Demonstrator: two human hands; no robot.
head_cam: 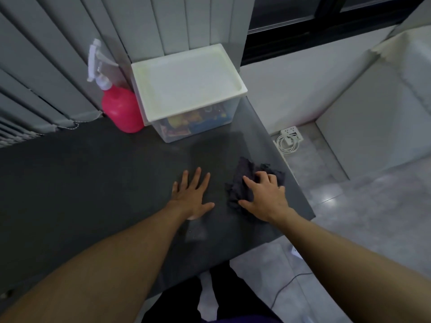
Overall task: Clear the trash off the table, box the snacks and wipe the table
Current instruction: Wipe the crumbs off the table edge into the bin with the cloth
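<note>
The left hand (pixel 193 197) lies flat on the dark table (pixel 93 183), with fingers straight and spread, and holds nothing. The right hand (pixel 265 194) grips a dark cloth (pixel 242 170) near the right edge of the table, its fingers bent into it. The lidded box (pixel 186 89) with snacks stands at the far right corner, and a pink spray bottle (pixel 121 113) is just beside it.
</note>
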